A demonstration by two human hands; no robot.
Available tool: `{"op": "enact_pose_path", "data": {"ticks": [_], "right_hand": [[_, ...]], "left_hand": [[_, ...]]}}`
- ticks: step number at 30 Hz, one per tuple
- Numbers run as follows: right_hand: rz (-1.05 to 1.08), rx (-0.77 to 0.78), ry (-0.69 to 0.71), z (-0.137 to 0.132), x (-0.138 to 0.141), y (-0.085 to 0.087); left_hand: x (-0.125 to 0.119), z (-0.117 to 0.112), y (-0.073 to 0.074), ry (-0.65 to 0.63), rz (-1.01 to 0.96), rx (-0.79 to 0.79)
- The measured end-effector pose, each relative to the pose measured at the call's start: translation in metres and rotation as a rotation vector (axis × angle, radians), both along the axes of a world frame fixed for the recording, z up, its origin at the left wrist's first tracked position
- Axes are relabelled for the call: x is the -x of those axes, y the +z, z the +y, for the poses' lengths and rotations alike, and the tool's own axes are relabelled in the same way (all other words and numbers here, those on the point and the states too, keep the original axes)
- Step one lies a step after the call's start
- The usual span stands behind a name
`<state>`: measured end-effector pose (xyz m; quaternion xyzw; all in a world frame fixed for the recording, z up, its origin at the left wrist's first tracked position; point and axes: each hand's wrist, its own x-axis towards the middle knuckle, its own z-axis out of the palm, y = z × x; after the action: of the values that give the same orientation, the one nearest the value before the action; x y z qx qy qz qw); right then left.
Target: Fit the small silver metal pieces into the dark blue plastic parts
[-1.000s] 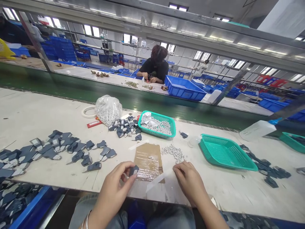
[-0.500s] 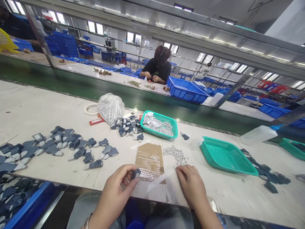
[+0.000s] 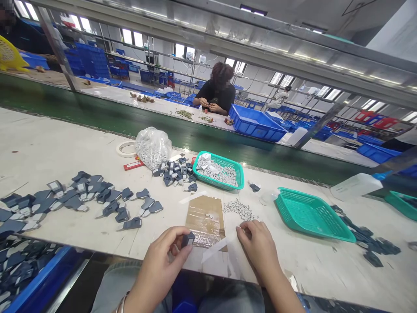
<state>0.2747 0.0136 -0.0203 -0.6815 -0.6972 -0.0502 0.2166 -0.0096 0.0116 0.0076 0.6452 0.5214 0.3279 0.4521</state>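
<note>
My left hand (image 3: pixel 163 261) pinches a small dark grey plastic part (image 3: pixel 188 239) between thumb and fingertips, just left of a brown card (image 3: pixel 205 221) covered with clear tape. My right hand (image 3: pixel 259 250) rests on the white bench with its fingertips bunched, close to a pile of tiny silvery-white pieces (image 3: pixel 239 210). Anything between those fingertips is hidden. A strip of clear film (image 3: pixel 216 250) lies between my hands. Several dark grey parts with white ends (image 3: pixel 130 224) are spread to the left.
A teal basket of silvery pieces (image 3: pixel 218 171), an empty teal basket (image 3: pixel 312 215), a plastic bag of pieces (image 3: pixel 153 148) and a tape roll (image 3: pixel 126 149) stand on the bench. A blue crate (image 3: pixel 32 269) sits below left. A co-worker (image 3: pixel 218 93) sits across the green belt.
The whole view has shifted slightly as my head moved. My right hand has drawn a little closer to the tiny pieces. My left hand still holds the grey part.
</note>
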Motion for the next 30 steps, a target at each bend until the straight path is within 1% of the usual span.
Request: {"op": "enact_pose_path", "data": {"ticks": [3, 5, 7, 11, 15, 18, 23, 25, 28, 30], "right_hand": [[0.022, 0.055, 0.08, -0.002, -0.005, 0.004], [0.036, 0.071, 0.106, -0.005, -0.008, 0.006], [0.04, 0.029, 0.099, -0.008, -0.009, 0.007], [-0.009, -0.115, 0.114, -0.01, -0.002, 0.005], [-0.117, -0.189, 0.137, -0.01, 0.008, 0.002], [-0.158, -0.226, 0.138, -0.009, 0.01, 0.003], [-0.191, -0.192, 0.154, -0.005, 0.002, 0.005], [-0.164, -0.167, 0.174, -0.003, 0.001, 0.006], [-0.069, -0.15, 0.23, 0.002, 0.009, 0.009], [-0.003, -0.148, 0.311, 0.006, 0.023, 0.011]], "left_hand": [[0.0, 0.0, 0.0, 0.001, -0.002, 0.001], [0.001, 0.0, 0.0, 0.001, -0.002, 0.006], [0.001, -0.001, 0.001, -0.004, -0.002, 0.013], [-0.002, -0.003, 0.002, -0.017, -0.001, 0.026], [-0.004, -0.006, 0.004, -0.027, -0.012, 0.032], [-0.003, -0.007, 0.004, -0.024, -0.017, 0.032], [-0.004, -0.005, 0.003, -0.013, -0.026, 0.021], [-0.004, -0.005, 0.002, -0.013, -0.037, 0.033], [-0.004, -0.005, -0.004, 0.022, -0.101, 0.094], [-0.003, -0.005, -0.008, 0.053, -0.183, 0.127]]}}
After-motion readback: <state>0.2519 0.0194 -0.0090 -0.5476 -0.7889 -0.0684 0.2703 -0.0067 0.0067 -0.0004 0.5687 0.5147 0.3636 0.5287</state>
